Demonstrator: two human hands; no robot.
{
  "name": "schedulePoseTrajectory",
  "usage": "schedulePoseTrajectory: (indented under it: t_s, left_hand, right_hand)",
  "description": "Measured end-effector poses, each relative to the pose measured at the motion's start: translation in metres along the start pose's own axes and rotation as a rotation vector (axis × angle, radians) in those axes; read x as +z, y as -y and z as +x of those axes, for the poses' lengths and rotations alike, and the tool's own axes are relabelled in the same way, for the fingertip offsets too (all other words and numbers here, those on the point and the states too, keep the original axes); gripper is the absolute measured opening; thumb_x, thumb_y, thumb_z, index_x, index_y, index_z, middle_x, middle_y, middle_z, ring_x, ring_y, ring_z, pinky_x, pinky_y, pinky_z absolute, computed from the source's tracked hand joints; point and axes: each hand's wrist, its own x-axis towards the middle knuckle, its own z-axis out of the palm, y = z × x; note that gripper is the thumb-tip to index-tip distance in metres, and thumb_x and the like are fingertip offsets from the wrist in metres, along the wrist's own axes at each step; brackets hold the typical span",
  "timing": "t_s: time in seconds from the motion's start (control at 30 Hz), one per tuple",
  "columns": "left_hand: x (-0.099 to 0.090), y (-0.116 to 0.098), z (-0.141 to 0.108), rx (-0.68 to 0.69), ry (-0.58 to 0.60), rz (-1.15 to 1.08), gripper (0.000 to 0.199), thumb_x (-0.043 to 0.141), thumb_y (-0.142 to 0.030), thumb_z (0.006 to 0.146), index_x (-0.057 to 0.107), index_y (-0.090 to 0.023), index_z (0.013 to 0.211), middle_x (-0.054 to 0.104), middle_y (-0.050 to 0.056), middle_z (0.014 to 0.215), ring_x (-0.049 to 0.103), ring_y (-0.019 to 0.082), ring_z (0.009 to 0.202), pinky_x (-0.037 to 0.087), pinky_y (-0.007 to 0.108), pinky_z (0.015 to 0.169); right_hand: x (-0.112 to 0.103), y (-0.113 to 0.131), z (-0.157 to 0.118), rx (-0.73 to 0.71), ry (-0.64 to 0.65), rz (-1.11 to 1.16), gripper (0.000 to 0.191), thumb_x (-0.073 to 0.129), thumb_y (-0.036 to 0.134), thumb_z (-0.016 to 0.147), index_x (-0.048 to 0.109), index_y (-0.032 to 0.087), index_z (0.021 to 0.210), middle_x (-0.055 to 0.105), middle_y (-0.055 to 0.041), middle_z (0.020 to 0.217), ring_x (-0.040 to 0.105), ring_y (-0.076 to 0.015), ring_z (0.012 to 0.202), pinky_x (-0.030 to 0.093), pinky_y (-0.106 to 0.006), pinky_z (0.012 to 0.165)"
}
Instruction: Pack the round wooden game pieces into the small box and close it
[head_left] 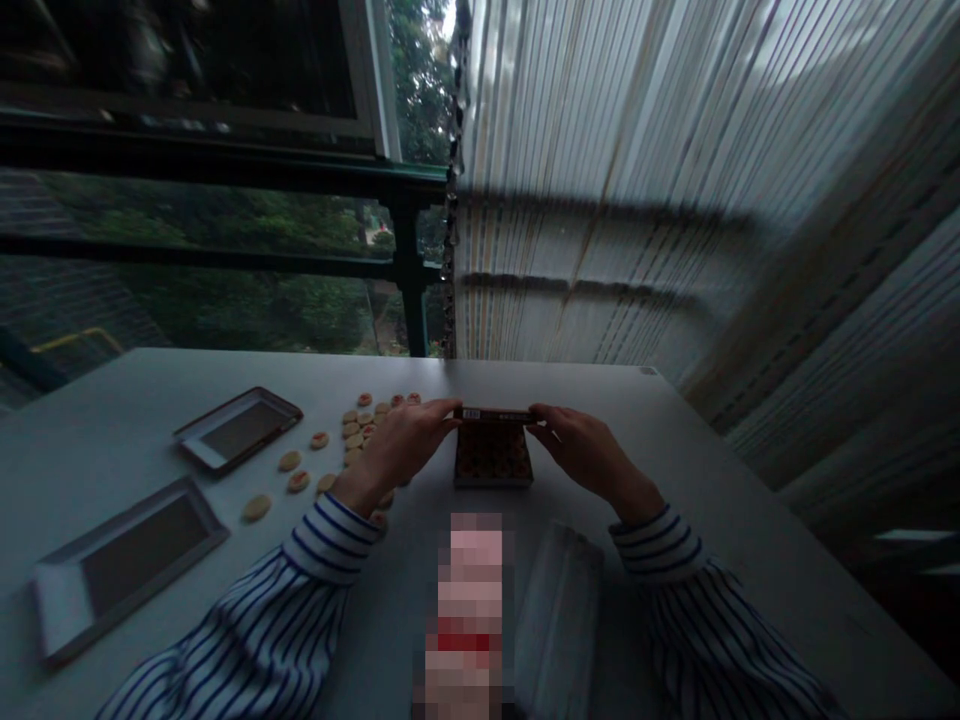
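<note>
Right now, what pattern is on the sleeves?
Dark blue stripes on a pale ground, on both the left sleeve and right sleeve; clearest in the head view.

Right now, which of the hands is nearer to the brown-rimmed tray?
Left. The left hand holds the left end of the box lid, across the loose discs from the brown-rimmed tray; the right hand holds the right end, farther off.

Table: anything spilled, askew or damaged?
A few round pieces lie scattered near the trays, apart from the looser cluster; odd beside the tidily filled box. No damage visible, but it's dim.
</note>
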Motion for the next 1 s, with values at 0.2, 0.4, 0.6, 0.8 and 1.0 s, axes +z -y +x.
schedulePoseTrajectory:
  t_s: [0.2, 0.4, 0.6, 0.8, 1.0]
  left_hand:
    - [0.004, -0.002, -0.006, 0.021, -0.023, -0.008, 0.029, 0.042, -0.028, 0.084, 0.051, -0.019, 0.111, 0.063, 0.007, 0.101, 0.059, 0.02, 0.089, 0.045, 0.032, 0.076]
    - [0.002, -0.008, -0.012, 0.041, -0.033, -0.006, 0.026, 0.041, -0.026, 0.085, 0.051, -0.019, 0.107, 0.063, 0.006, 0.102, 0.059, 0.019, 0.088, 0.045, 0.031, 0.076]
    - [0.008, -0.005, -0.017, 0.073, -0.05, 0.007, 0.026, 0.041, -0.026, 0.085, 0.05, -0.019, 0.108, 0.062, 0.006, 0.104, 0.06, 0.018, 0.086, 0.045, 0.033, 0.076]
    - [0.011, -0.005, -0.022, 0.107, -0.034, -0.014, 0.025, 0.04, -0.024, 0.086, 0.047, -0.019, 0.108, 0.06, 0.005, 0.107, 0.058, 0.017, 0.09, 0.044, 0.032, 0.078]
    - [0.017, -0.006, -0.027, 0.141, -0.043, 0.047, 0.028, 0.042, -0.02, 0.085, 0.045, -0.017, 0.112, 0.059, 0.007, 0.106, 0.058, 0.017, 0.089, 0.043, 0.033, 0.079]
  right_hand:
    - [0.003, 0.002, -0.006, -0.009, -0.006, 0.003, 0.027, 0.04, 0.03, 0.087, 0.049, 0.018, 0.109, 0.063, -0.0082, 0.096, 0.058, -0.0174, 0.086, 0.044, -0.028, 0.072]
    - [0.005, 0.004, -0.012, -0.016, -0.012, -0.003, 0.027, 0.041, 0.03, 0.086, 0.049, 0.017, 0.108, 0.063, -0.009, 0.093, 0.059, -0.0174, 0.083, 0.044, -0.028, 0.072]
    - [0.007, 0.006, -0.016, -0.035, -0.017, -0.008, 0.027, 0.041, 0.029, 0.086, 0.049, 0.017, 0.108, 0.063, -0.009, 0.093, 0.058, -0.0174, 0.084, 0.043, -0.029, 0.072]
    - [0.01, 0.006, -0.021, -0.058, -0.031, -0.022, 0.027, 0.042, 0.028, 0.086, 0.05, 0.016, 0.108, 0.063, -0.0101, 0.093, 0.058, -0.0179, 0.086, 0.043, -0.031, 0.073]
    - [0.012, 0.005, -0.023, -0.073, -0.017, -0.033, 0.028, 0.042, 0.028, 0.086, 0.049, 0.015, 0.109, 0.062, -0.0109, 0.097, 0.057, -0.0187, 0.087, 0.043, -0.031, 0.075]
